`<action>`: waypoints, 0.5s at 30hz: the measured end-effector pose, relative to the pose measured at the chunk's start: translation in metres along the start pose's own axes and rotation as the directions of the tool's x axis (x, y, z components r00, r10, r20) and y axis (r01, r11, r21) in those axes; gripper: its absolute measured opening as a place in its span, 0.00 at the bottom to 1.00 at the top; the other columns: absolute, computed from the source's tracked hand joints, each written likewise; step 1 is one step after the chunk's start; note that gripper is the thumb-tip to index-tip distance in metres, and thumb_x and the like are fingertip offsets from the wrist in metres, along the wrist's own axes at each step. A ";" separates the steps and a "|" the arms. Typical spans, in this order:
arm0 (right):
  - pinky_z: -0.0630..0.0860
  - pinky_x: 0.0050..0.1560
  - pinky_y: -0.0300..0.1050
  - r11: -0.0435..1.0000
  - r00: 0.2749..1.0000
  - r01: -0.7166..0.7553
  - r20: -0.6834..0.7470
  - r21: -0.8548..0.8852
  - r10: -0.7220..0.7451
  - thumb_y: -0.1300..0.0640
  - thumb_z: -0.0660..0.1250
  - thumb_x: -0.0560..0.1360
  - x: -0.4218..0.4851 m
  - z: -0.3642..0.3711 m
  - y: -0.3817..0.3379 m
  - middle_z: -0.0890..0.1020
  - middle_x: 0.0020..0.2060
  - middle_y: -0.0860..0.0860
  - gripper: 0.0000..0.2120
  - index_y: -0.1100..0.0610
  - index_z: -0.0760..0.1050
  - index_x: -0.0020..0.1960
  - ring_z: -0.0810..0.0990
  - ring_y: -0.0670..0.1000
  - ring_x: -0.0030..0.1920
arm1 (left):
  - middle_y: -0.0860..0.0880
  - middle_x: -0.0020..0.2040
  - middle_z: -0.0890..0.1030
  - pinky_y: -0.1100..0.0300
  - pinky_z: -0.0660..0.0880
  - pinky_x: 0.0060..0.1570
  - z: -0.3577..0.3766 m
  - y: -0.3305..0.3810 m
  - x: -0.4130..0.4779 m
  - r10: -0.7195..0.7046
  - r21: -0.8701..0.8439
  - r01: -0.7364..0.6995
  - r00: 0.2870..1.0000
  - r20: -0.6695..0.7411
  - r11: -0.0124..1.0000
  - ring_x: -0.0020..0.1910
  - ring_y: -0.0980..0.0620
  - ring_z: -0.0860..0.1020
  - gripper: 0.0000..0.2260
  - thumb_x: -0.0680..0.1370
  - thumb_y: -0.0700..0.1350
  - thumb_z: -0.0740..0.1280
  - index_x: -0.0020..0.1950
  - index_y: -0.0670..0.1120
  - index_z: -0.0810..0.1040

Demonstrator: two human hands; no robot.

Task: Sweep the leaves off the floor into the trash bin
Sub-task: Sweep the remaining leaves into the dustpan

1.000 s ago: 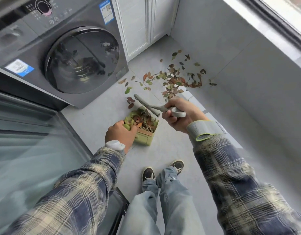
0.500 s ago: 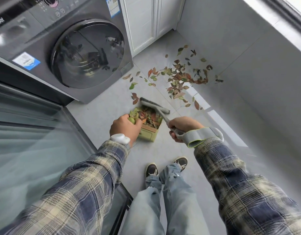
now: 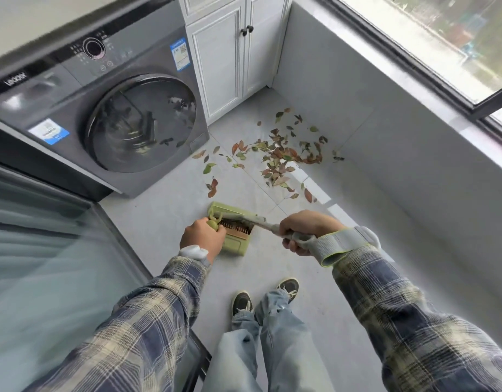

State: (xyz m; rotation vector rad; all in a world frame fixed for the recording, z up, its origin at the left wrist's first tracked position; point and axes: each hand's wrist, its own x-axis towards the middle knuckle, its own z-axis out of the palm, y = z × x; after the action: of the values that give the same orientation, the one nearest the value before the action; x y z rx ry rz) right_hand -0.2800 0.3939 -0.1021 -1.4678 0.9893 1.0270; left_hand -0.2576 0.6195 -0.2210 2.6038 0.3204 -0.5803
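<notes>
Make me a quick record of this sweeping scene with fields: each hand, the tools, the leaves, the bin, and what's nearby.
left hand: grips the handle of the green dustpan
right hand: grips the handle of the brush
brush: head lies across the top of the dustpan
dustpan: held ahead of the shoes; contents cannot be told
leaves: scattered on the floor beyond the dustpan, thickest toward the wall
trash bin: not in view
nearby: washing machine on the left, white cabinet behind it
</notes>
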 end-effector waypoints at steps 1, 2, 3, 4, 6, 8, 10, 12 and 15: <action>0.68 0.20 0.34 1.000 1.000 0.014 -0.015 -0.012 -0.015 0.66 0.60 0.78 -0.008 0.000 0.000 0.72 0.34 0.57 0.01 0.63 0.70 0.48 0.70 0.48 0.17 | 0.50 0.33 0.74 0.59 0.70 0.37 -0.003 -0.001 -0.005 -0.003 -0.007 0.003 1.000 0.006 1.000 0.35 0.43 0.74 0.12 0.74 0.55 0.65 0.39 0.48 0.76; 0.68 0.20 0.34 1.000 1.000 0.015 -0.019 -0.009 -0.015 0.66 0.60 0.78 -0.008 0.000 0.002 0.72 0.34 0.57 0.01 0.62 0.70 0.48 0.70 0.48 0.17 | 0.49 0.33 0.74 0.59 0.70 0.37 0.000 -0.005 -0.005 -0.011 -0.008 0.011 1.000 0.010 1.000 0.35 0.42 0.74 0.12 0.74 0.55 0.65 0.39 0.48 0.76; 0.68 0.21 0.34 1.000 0.999 0.028 -0.032 -0.013 -0.029 0.66 0.61 0.78 -0.015 -0.002 0.000 0.73 0.34 0.57 0.01 0.62 0.70 0.48 0.70 0.48 0.17 | 0.49 0.32 0.74 0.59 0.70 0.36 -0.005 -0.007 -0.008 -0.011 -0.028 0.011 1.000 0.002 1.000 0.35 0.42 0.74 0.12 0.74 0.55 0.64 0.38 0.47 0.76; 0.68 0.21 0.35 0.999 0.999 0.033 -0.035 -0.005 -0.033 0.65 0.61 0.77 -0.019 -0.003 -0.002 0.73 0.34 0.57 0.01 0.62 0.70 0.47 0.70 0.48 0.17 | 0.49 0.32 0.74 0.59 0.70 0.36 -0.007 -0.011 -0.009 -0.015 -0.043 0.015 1.000 -0.007 0.999 0.34 0.42 0.74 0.13 0.74 0.55 0.64 0.37 0.47 0.75; 0.68 0.21 0.34 0.999 0.998 0.046 -0.042 0.019 -0.045 0.65 0.61 0.78 -0.026 -0.006 -0.008 0.72 0.34 0.57 0.01 0.61 0.69 0.47 0.70 0.48 0.17 | 0.50 0.31 0.74 0.60 0.69 0.35 -0.011 -0.015 -0.014 -0.023 -0.065 0.021 0.999 -0.023 0.998 0.34 0.43 0.74 0.14 0.74 0.55 0.64 0.35 0.47 0.74; 0.68 0.21 0.34 0.999 0.998 0.050 -0.033 0.018 -0.050 0.65 0.62 0.78 -0.028 -0.008 -0.016 0.72 0.34 0.57 0.02 0.60 0.69 0.48 0.70 0.48 0.17 | 0.50 0.30 0.74 0.60 0.69 0.35 -0.013 -0.017 -0.016 -0.032 -0.082 0.029 0.999 -0.032 0.996 0.33 0.43 0.74 0.14 0.74 0.55 0.64 0.34 0.47 0.73; 0.68 0.21 0.34 0.998 0.997 0.069 -0.027 0.017 -0.068 0.64 0.62 0.78 -0.024 -0.009 -0.025 0.73 0.34 0.56 0.02 0.60 0.69 0.47 0.71 0.48 0.18 | 0.51 0.30 0.74 0.60 0.69 0.34 -0.015 -0.016 -0.015 -0.037 -0.097 0.033 0.999 -0.035 0.995 0.33 0.44 0.74 0.14 0.74 0.55 0.64 0.33 0.47 0.73; 0.67 0.20 0.34 0.996 0.997 0.077 -0.002 0.041 -0.077 0.63 0.61 0.79 -0.016 -0.008 -0.039 0.72 0.33 0.56 0.03 0.60 0.68 0.46 0.71 0.47 0.18 | 0.50 0.31 0.75 0.60 0.69 0.35 -0.017 -0.017 -0.009 -0.062 -0.096 0.057 0.997 -0.043 0.994 0.33 0.44 0.74 0.14 0.74 0.55 0.64 0.34 0.47 0.74; 0.67 0.19 0.33 0.993 0.996 0.086 0.017 0.081 -0.087 0.64 0.60 0.79 0.007 -0.002 -0.064 0.71 0.32 0.55 0.06 0.58 0.67 0.44 0.70 0.47 0.17 | 0.50 0.32 0.75 0.60 0.69 0.35 -0.018 -0.022 0.003 -0.104 -0.099 0.097 0.993 -0.064 0.990 0.34 0.42 0.74 0.13 0.74 0.56 0.65 0.35 0.48 0.74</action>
State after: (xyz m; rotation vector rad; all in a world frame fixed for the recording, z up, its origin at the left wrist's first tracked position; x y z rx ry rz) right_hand -0.2163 0.3994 -0.0907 -1.4198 0.9340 0.9279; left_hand -0.2557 0.6471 -0.2158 2.5301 0.4924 -0.4964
